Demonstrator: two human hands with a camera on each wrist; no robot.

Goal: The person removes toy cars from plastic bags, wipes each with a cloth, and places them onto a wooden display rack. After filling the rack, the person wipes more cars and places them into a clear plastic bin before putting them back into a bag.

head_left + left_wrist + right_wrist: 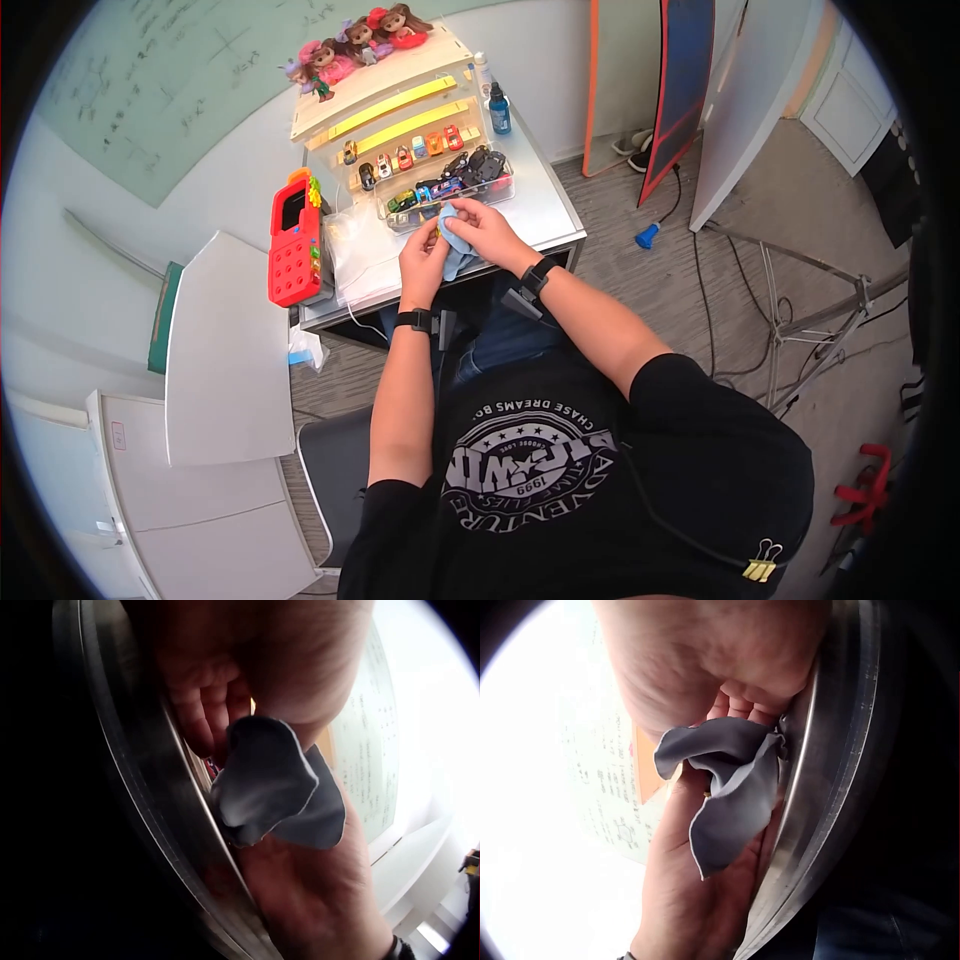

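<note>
So the blue cloth is bunched up between both hands right at the near edge of the white table, just in front of the clear bin full of toy cars. The right hand has a good grip on it, thumb and fingers closed over the gathered part, and the left hand is grasping too, fingers curled in with the thumb tucked against the folds. There's a tiny yellow speck peeking out of the creases in the right wrist view, but too much is covered for me to say what it belongs to. As for handling, I'd bet this cloth weighs next to nothing: it looks thin and soft, and the loose ends flop over in wavy flaps and won't hold a flat shape. Doesn't look fragile, so squeezing it is probably fine. Slippery? Honestly can't tell, the surface looks pretty smooth though. I'd grab it by the bunched middle, with a finger or two backing the fabric, cuz if you only pinch a dangling corner the rest will likely just swing around and fold over itself.
</note>
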